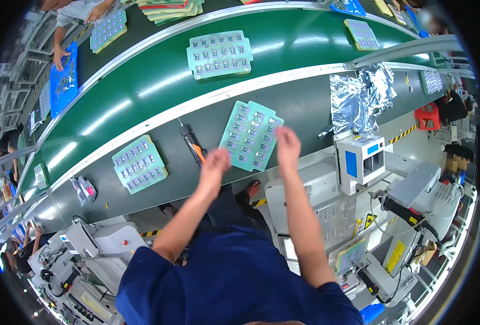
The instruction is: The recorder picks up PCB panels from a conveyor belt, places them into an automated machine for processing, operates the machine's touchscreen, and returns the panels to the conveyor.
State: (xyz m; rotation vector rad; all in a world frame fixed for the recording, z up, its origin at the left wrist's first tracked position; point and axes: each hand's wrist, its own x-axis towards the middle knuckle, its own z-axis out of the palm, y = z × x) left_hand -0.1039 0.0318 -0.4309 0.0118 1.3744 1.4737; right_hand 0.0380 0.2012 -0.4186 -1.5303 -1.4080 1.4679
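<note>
A light-green tray (254,123) with rows of small metallic parts sits at an angle on the dark bench in front of me. My left hand (216,161) is closed at its lower-left edge, fingers curled together. At the tray's right edge, my right hand (288,142) is also closed, thumb and fingertips pinched against the rim. Just left of my left hand lies a black-and-orange electric screwdriver (191,142) with a cord. A second green tray (140,163) filled with similar parts rests farther left on the bench.
Beyond a metal rail runs a green conveyor belt (148,81) carrying another loaded tray (220,52). Crumpled silver foil bags (353,100) lie right on the bench, behind a white machine (361,160). A co-worker's hand (61,57) is over a blue bin (64,89) at the far left.
</note>
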